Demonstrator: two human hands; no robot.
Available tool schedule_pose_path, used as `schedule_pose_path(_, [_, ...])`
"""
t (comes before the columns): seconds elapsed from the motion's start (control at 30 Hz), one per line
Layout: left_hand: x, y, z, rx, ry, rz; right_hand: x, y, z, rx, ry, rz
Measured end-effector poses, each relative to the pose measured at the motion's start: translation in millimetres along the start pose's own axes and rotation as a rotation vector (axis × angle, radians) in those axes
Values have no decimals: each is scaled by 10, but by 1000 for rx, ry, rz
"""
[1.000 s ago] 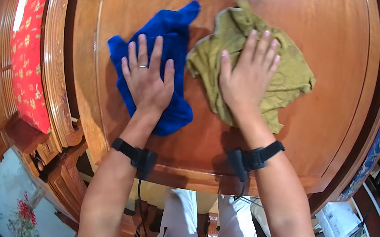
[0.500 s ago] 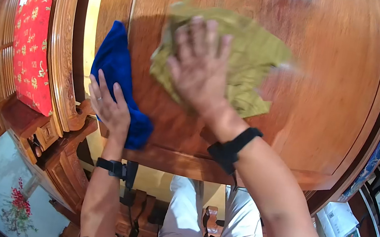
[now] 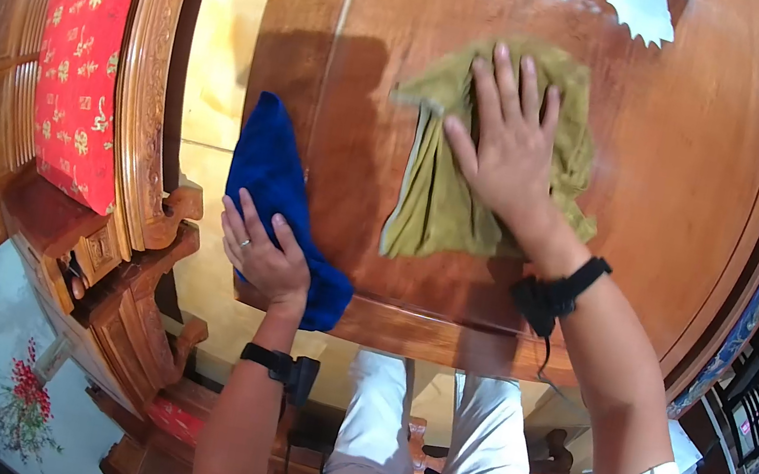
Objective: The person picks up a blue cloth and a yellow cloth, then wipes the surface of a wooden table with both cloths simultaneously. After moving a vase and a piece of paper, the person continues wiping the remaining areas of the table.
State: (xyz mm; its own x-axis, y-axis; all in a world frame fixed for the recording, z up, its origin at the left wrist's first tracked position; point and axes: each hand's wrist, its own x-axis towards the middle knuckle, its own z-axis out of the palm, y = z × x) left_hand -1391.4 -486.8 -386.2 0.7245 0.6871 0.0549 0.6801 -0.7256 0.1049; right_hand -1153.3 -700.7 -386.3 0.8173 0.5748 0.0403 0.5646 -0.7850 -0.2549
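The right hand (image 3: 511,164), fingers open, lies flat on the olive cloth (image 3: 436,201), upper centre of the frame; the left hand (image 3: 274,269) rests unclenched on the blue cloth (image 3: 273,162), left of centre, by the counter (image 3: 677,188) edge. Both cloths seem light, limp, easiest taken by a fold

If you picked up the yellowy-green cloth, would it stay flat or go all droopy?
The yellowy-green cloth would probably droop, since it already lies in soft folds. It looks thin, so it's likely light for its size. Pushed by the right hand, it may bunch up, as creases run beside the fingers.
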Motion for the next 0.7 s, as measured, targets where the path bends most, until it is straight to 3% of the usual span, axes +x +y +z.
schedule_pose_path(0.07, [-2, -9, 17, 0, 2, -7, 444, -68, 165, -20, 183, 18])
schedule_pose_path(0.17, [0, 9, -9, -8, -8, -6, 992, -314, 301, -54, 236, -49])
schedule_pose_path(0.27, [-11, 3, 4, -4, -20, -8, 1229, -527, 231, 1, 114, -109])
schedule_pose_path(0.3, [-14, -12, 17, -17, -15, -4, 1223, -551, 360, -11, 243, -176])
schedule_pose_path(0.33, [-16, -22, 25, -23, -21, -15, 1181, -601, 398, -16, 234, -185])
schedule_pose_path(0.5, [-12, -2, 3, -15, -29, -17, 463, -1028, 191, 157, -56, -328])
schedule_pose_path(0.6, [-16, -20, 9, -33, -33, -19, -45, -1076, 217, 226, -86, -489])
schedule_pose_path(0.7, [3, 3, -24, -35, -44, -28, 9, -971, 172, 291, -159, -667])
